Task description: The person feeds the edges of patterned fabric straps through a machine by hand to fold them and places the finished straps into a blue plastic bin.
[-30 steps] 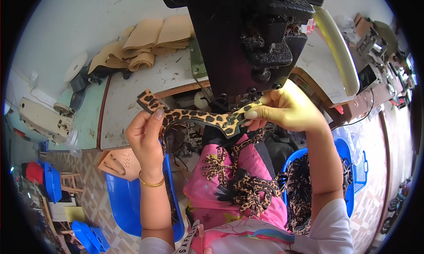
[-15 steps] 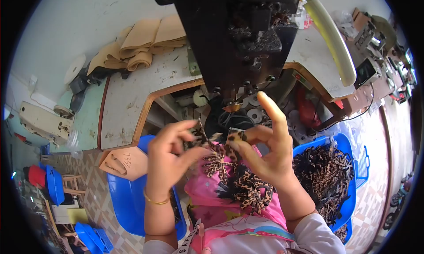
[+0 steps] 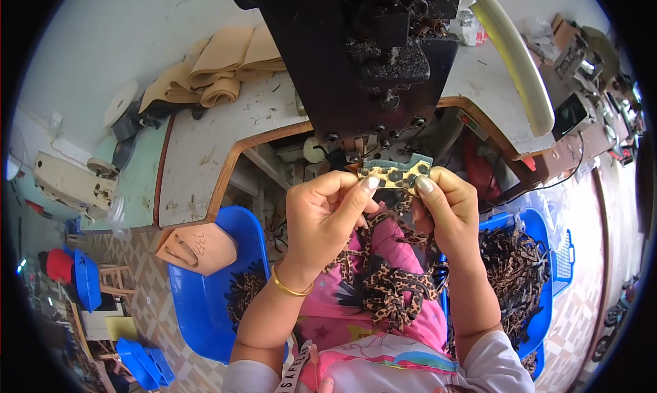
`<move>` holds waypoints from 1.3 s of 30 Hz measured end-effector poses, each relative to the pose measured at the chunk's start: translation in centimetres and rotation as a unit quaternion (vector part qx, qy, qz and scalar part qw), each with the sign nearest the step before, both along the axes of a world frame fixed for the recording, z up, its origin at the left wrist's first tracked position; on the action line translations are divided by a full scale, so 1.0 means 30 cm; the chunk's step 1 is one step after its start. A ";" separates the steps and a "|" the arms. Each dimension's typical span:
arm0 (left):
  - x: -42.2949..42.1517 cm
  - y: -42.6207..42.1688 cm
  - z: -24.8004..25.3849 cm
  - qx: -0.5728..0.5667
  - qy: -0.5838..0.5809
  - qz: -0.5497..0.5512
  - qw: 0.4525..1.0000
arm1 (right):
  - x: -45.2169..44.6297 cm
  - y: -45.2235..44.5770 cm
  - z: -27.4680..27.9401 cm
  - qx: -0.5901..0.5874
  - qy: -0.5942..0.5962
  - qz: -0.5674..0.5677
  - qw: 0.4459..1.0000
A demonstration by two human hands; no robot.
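Note:
Between both hands, just below the black machine head (image 3: 366, 71), is a leopard-print strip (image 3: 395, 176) with a grey-green edge on its upper side. My left hand (image 3: 327, 212) pinches its left end between thumb and fingers. My right hand (image 3: 448, 205) pinches the right end the same way. Part of the strip hangs down behind the fingers, where it is partly hidden. More leopard-print straps (image 3: 397, 290) lie in a tangle on my pink-clad lap (image 3: 321, 311).
Blue baskets with leopard-print pieces stand at the left (image 3: 198, 318) and right (image 3: 540, 324). A brown cardboard piece (image 3: 205, 248) rests on the left basket. Tan sheets (image 3: 229, 58) lie on the worktable (image 3: 195, 160). A lit lamp (image 3: 513, 61) hangs upper right.
The strip, stretched wide under the machine a second ago, is now held over a short length. My hands came down, then up again closer together. The machine head appears farther left.

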State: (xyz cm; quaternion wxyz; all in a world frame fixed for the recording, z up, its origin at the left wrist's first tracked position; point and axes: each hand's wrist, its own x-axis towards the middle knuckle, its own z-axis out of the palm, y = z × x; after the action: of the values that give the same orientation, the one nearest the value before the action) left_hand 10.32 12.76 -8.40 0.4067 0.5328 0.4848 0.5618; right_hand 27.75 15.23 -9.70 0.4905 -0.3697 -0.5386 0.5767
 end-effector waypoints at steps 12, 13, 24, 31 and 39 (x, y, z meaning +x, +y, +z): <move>0.022 0.013 0.026 -0.041 -0.047 0.033 0.997 | 0.006 0.033 0.023 -0.002 0.007 0.004 1.000; 0.018 0.010 0.024 -0.034 -0.049 0.036 0.998 | 0.002 0.036 0.013 0.010 0.023 0.014 1.000; 0.008 -0.017 -0.027 0.052 -0.058 0.110 0.991 | -0.038 0.077 0.039 -0.007 -0.038 0.044 0.998; -0.012 -0.036 -0.046 0.068 -0.056 0.157 0.984 | -0.074 0.089 0.044 0.003 -0.049 0.081 0.996; -0.074 -0.025 -0.037 0.103 -0.009 0.162 0.981 | -0.111 0.056 0.001 0.048 -0.076 0.066 0.994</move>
State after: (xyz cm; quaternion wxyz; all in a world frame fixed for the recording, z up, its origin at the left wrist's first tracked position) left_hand 8.11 11.99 -9.52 0.2579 0.4814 0.5002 0.6720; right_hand 24.43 16.90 -9.67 0.4263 -0.3525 -0.6245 0.5514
